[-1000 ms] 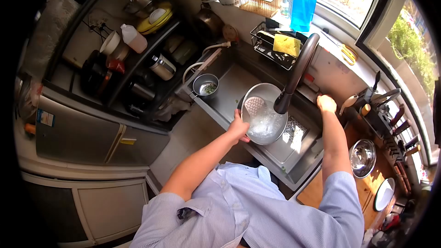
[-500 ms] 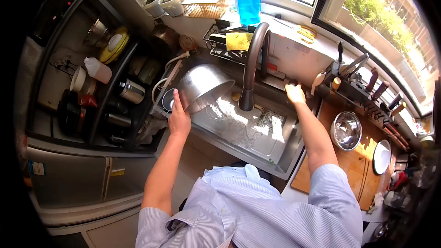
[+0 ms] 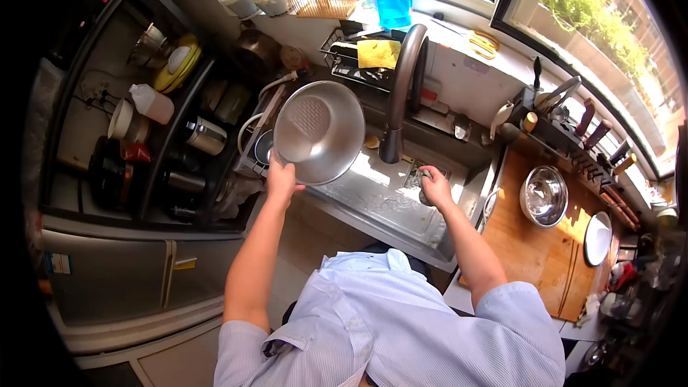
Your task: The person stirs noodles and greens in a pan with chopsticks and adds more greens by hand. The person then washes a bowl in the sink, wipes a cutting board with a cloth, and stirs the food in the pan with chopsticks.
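Observation:
My left hand (image 3: 282,185) grips the near rim of a large metal basin (image 3: 304,154). The basin is tipped so its inside faces me, with a dotted patch on its bottom. It is held over the left part of the steel sink (image 3: 373,197). My right hand (image 3: 437,190) is closed around a small grey scrubber (image 3: 426,188), mostly hidden by the fingers, above the sink's right half. The dark faucet (image 3: 390,143) arches down between the basin and my right hand.
On the right, a metal bowl (image 3: 544,196) and a white plate (image 3: 598,239) rest by the wooden cutting board (image 3: 505,244). A knife rack (image 3: 555,132) stands behind. A yellow cloth (image 3: 378,54) hangs on the dish rack. Shelves (image 3: 175,143) fill the left side.
The basin has turned from mouth-down to mouth facing me, and water has stopped spilling from it. My right hand has come from the back ledge toward me, now holding the scrubber.

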